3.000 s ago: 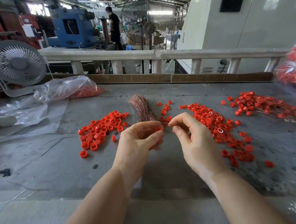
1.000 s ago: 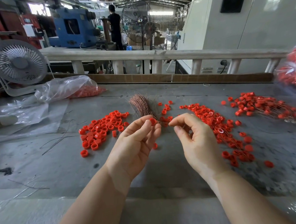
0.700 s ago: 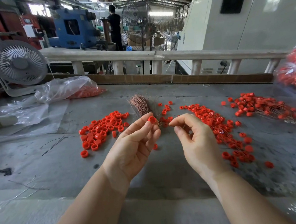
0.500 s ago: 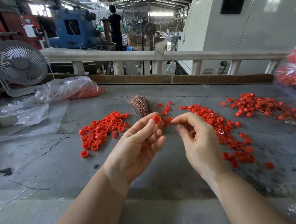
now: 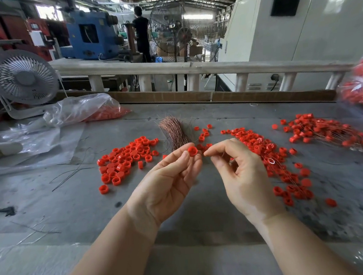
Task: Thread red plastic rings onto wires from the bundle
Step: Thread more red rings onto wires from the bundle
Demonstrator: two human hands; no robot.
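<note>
A red ring [image 5: 192, 151] sits pinched between the thumb and fingertips of the left hand [image 5: 169, 183], palm up, above the table [image 5: 70, 200]. The right hand [image 5: 240, 171] is just beside it, thumb and forefinger pressed together at a point close to the ring; whether a wire lies in that pinch is too fine to tell. The two hands are near but not touching.

The ring is a short, bright red plastic cylinder, its open end turned toward the viewer.

The wire bundle [image 5: 175, 131], copper-coloured and fanned at the far end, lies on the table just beyond the left fingertips. A loose pile [image 5: 124, 159] of rings lies to the left of the bundle; a second spread [image 5: 275, 161] runs behind and to the right of the right hand; a third group [image 5: 323, 131], with thin wires running through it, lies farther right.

Bare grey table lies between the forearms and toward the near edge. A plastic bag [image 5: 83, 109] and a fan [image 5: 23, 80] stand at far left; a railing [image 5: 191, 69] bounds the far side.
</note>
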